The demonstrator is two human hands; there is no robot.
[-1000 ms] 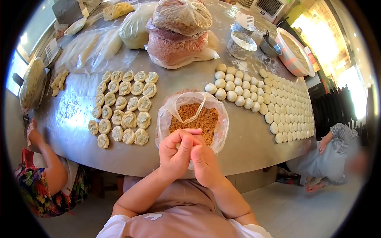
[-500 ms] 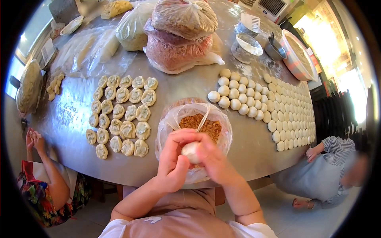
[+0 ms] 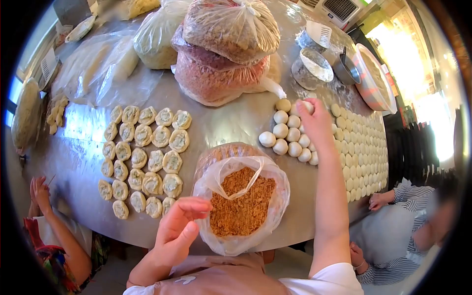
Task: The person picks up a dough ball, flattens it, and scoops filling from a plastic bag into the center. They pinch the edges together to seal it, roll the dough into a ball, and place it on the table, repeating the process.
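My right hand [image 3: 315, 122] reaches over the group of dough balls on the right, its fingers closed around a smooth white dough ball [image 3: 308, 106] at the far edge of that group. More round dough balls [image 3: 280, 131] sit close together under and beside my wrist. Near me, my left hand [image 3: 178, 235] is empty, with thumb and fingers apart, at the left rim of a clear plastic bag [image 3: 282, 196]. Brown crumbly filling [image 3: 243, 201] lies inside the bag, which stands with its mouth open.
Pleated dough pieces [image 3: 142, 135] lie in rows on the left. Stacked bags of filling [image 3: 221, 64] stand at the back. Beyond the balls are a floury metal bowl [image 3: 312, 69] and a striped tub [image 3: 373, 81]. Co-workers' hands [image 3: 40, 194] [image 3: 381, 199] show at both sides.
Both hands were together around a dough ball above the bag. My right hand has moved forward and right to the ball group; my left has drawn left and opened.
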